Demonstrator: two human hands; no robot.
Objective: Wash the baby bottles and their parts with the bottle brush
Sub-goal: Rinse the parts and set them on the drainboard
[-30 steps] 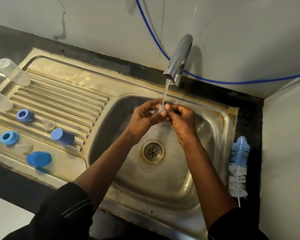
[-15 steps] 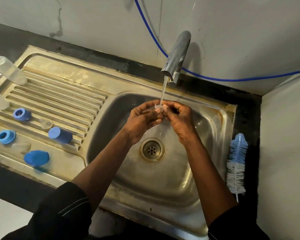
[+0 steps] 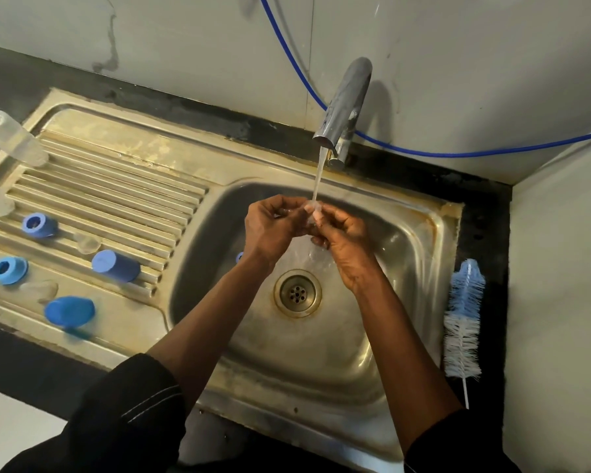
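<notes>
Over the steel sink basin (image 3: 372, 336), my left hand (image 3: 270, 227) and my right hand (image 3: 342, 233) pinch a small clear teat (image 3: 313, 213) between their fingertips under the running water from the tap (image 3: 343, 104). The blue-and-white bottle brush (image 3: 463, 319) lies on the counter right of the basin. On the drainboard (image 3: 116, 186) to the left lie two clear bottles (image 3: 12, 138), blue rings (image 3: 38, 225), blue caps (image 3: 116, 266) and clear teats (image 3: 87, 242). A small blue part (image 3: 240, 257) peeks out behind my left wrist.
A blue hose (image 3: 458, 153) runs along the wall behind the tap. The drain (image 3: 297, 293) sits mid-basin below my hands. A white wall closes the right side, just past the brush.
My hands stay together under the stream; the fingers have shifted slightly around the teat.
</notes>
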